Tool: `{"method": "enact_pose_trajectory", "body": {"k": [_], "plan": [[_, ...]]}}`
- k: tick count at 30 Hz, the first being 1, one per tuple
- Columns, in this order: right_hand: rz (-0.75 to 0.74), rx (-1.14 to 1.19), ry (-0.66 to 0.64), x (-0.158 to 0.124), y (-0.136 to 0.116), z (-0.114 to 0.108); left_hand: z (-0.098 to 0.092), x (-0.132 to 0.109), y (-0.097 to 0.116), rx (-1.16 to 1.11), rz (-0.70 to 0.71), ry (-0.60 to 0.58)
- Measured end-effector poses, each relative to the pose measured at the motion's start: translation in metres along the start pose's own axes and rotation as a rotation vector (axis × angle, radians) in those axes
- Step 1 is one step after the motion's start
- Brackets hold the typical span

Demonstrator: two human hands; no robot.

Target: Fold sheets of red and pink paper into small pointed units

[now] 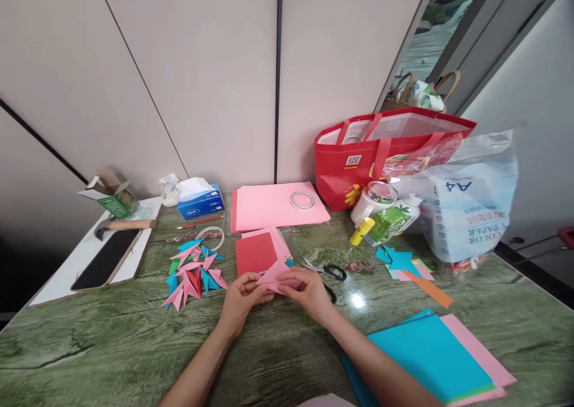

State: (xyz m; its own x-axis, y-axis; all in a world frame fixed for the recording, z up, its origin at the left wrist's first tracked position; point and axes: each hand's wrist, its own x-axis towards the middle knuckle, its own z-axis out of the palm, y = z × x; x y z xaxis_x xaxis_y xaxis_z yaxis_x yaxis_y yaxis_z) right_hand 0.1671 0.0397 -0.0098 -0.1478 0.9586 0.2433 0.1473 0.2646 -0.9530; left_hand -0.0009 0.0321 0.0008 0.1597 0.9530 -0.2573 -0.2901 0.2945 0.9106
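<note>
Between my hands is a folded piece of pink paper (274, 275), roughly triangular. My left hand (246, 294) pinches its left corner, and my right hand (309, 291) grips its right side. Just beyond lies a stack of square paper with a red sheet (255, 251) on top and pink sheets (278, 244) beside it. Black-handled scissors (334, 271) lie right of my right hand, partly hidden by it. Left of my left hand is a pile of folded paper pieces (194, 278) in pink, blue, red and green.
Large pink sheets (269, 207) carry a ring (302, 200) at the back. Blue sheets (430, 353) lie front right. A red bag (334, 177), glue stick (362, 231) and plastic paper bag (470, 204) stand right. A tissue box (201, 204), hammer (130, 224) and phone (106, 259) are left.
</note>
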Motion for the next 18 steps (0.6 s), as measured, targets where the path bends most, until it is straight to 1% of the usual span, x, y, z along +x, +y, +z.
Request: {"method": "enact_pose_trajectory", "body": {"k": [7, 11, 14, 18], "plan": [[-0.015, -0.055, -0.045, -0.0019, -0.0001, 0.0013, -0.0029, 0.0024, -0.0042, 0.074, -0.069, -0.057], [0.009, -0.029, -0.053, -0.0004, 0.0001, 0.0004, -0.0024, 0.0019, -0.0074, 0.064, -0.026, -0.023], [0.000, -0.024, -0.064, 0.0011, 0.0005, 0.0001, 0.0000, 0.0005, -0.0073, 0.064, 0.002, 0.014], [0.004, -0.035, -0.077, 0.0011, -0.0008, 0.0009, 0.0020, 0.0000, -0.0065, 0.064, 0.016, 0.049]]}}
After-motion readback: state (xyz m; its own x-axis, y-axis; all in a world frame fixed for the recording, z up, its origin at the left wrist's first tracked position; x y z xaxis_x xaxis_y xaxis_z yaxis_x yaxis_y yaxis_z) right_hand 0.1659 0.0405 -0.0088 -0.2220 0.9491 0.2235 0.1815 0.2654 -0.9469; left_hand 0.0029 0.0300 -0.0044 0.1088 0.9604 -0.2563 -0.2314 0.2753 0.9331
